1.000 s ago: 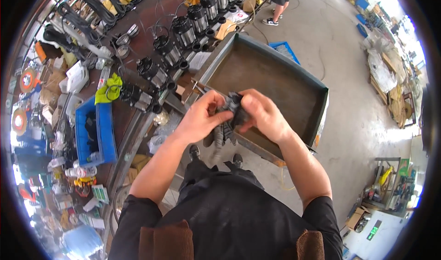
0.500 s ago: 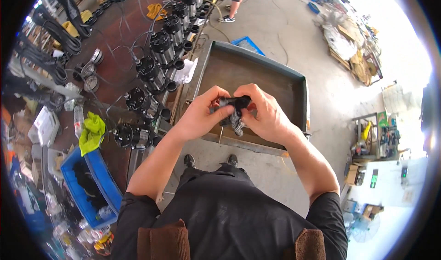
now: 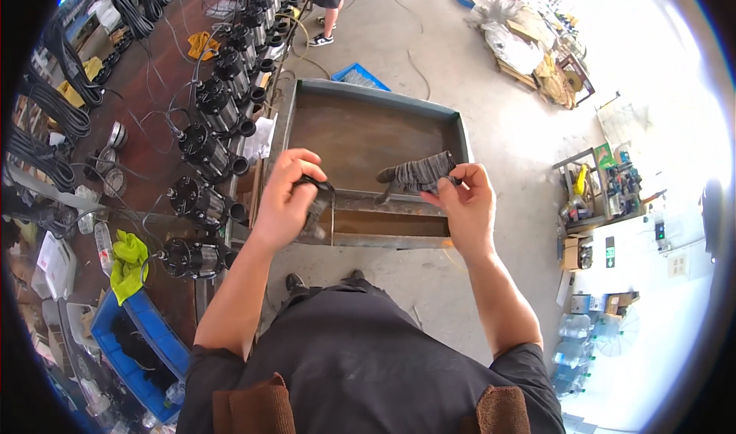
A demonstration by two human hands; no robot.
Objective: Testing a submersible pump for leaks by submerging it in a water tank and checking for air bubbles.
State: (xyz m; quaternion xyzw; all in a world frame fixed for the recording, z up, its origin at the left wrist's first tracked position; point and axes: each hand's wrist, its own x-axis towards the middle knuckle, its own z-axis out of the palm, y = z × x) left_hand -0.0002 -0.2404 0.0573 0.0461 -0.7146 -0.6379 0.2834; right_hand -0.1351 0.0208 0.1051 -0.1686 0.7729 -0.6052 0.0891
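Note:
Pinched in my right hand (image 3: pixel 469 204) by its cuff is a grey-and-black knit work glove (image 3: pixel 420 175), its dark fingers pointing left. My left hand (image 3: pixel 285 200) is closed on a second, darker work glove (image 3: pixel 318 215), which hangs down beside the palm, partly hidden by my fingers. Both hands are apart, in the air above the near side of a metal tank (image 3: pixel 368 120) of brownish water.
On the left bench, black-and-silver pumps (image 3: pixel 203 150) stand in a row with cables. A blue bin (image 3: pixel 146 319) with a yellow-green cloth (image 3: pixel 128 265) is at lower left. A person's legs (image 3: pixel 331 8) show beyond the tank; a blue tray (image 3: pixel 360 76) lies on the floor.
My hands were together over one dark bundle; now they have moved apart with a glove in each. The view has shifted, so the tank and pumps sit further left.

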